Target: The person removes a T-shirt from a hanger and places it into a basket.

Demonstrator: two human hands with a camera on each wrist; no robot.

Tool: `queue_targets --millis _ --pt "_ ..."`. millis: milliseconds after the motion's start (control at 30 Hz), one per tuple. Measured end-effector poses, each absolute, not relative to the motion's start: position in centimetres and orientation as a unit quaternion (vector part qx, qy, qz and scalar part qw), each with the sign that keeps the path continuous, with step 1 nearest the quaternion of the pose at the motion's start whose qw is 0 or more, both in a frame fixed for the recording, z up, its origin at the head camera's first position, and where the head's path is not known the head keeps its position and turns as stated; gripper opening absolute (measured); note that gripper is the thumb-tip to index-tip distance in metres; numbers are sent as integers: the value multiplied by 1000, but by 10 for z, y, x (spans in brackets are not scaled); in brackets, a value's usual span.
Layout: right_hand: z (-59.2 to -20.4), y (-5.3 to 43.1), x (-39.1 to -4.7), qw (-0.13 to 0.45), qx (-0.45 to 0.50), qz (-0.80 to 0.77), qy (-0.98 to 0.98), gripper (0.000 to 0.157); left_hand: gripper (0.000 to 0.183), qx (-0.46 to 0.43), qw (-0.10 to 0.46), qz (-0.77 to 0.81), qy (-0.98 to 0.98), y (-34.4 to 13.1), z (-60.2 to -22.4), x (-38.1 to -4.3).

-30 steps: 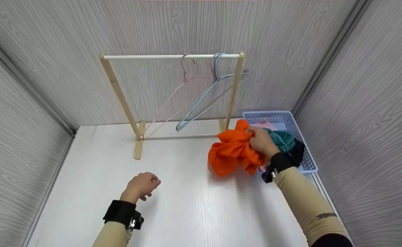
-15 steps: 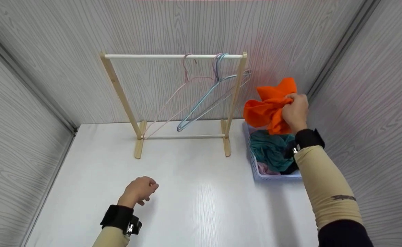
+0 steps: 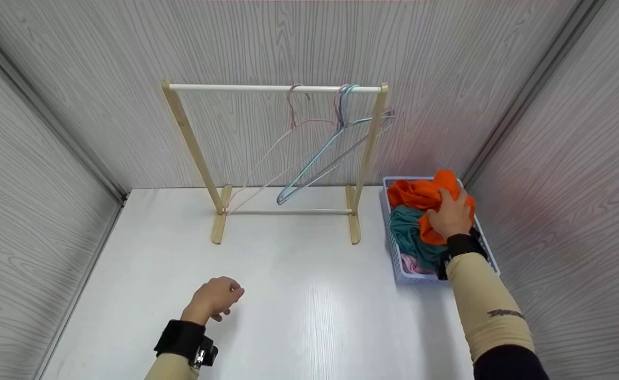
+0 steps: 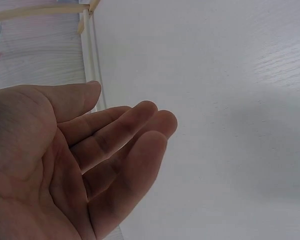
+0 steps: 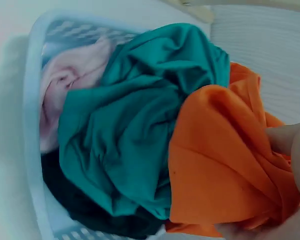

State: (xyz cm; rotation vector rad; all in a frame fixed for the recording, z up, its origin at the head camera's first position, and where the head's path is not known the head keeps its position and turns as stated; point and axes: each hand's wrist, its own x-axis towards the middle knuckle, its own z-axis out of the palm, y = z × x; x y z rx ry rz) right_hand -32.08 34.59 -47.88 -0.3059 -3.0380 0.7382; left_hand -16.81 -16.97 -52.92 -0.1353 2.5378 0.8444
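Observation:
My right hand (image 3: pixel 452 214) rests on a crumpled orange cloth (image 3: pixel 415 193) in the lavender basket (image 3: pixel 397 258); its fingers look spread over the fabric. In the right wrist view, the thumb and a fingertip lie apart on the orange cloth, and part of the hand is out of frame. Beside it is a teal cloth (image 5: pixel 125 135), with a pink cloth (image 5: pixel 72 80) and a black cloth (image 5: pixel 90 200) in the same basket. My left hand (image 3: pixel 215 297) hovers over the white table, fingers loosely bent and holding nothing.
A wooden rack (image 3: pixel 190 145) with a white rod (image 3: pixel 230 87) stands at the back of the table (image 3: pixel 288 327). From the rod hang a pink hanger (image 3: pixel 272 149) and several blue and pink hangers (image 3: pixel 312 158). Grey wood-grain walls enclose the table.
My right hand has carried the orange cloth from the basket's left side, up and rightward, then down onto the cloths in the basket. The left hand has barely moved.

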Motion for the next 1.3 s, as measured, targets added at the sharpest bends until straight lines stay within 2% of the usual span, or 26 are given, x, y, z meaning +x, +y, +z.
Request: queue_targets --millis 267,400,533,667,767,867,1000,1133,1300 --pt "-506 326 -304 -72 -51 44 -995 105 34 -44 231 304 923 -167 -531 -170" --pt "-526 335 -300 -62 -46 27 -997 94 34 -37 232 302 924 -165 -529 -168" --pt "-533 347 -301 7 -53 54 -997 65 34 -41 231 296 926 -167 -527 -165" --pt "-528 355 -303 77 -69 48 -993 48 34 -41 229 292 928 -170 -524 -164" --pt "-527 357 -302 94 -65 24 -993 39 34 -39 229 291 928 -172 -522 -165" --pt "-530 358 -299 71 -53 35 -995 39 35 -39 232 290 928 -172 -521 -166" --pt "-533 361 -293 29 -45 87 -995 50 36 -32 235 288 928 -168 -521 -172" --pt "-528 364 -293 18 -43 107 -993 56 36 -26 229 283 931 -162 -519 -179" --pt "-509 354 -291 16 -58 119 -991 53 36 -6 210 276 938 -152 -514 -190"
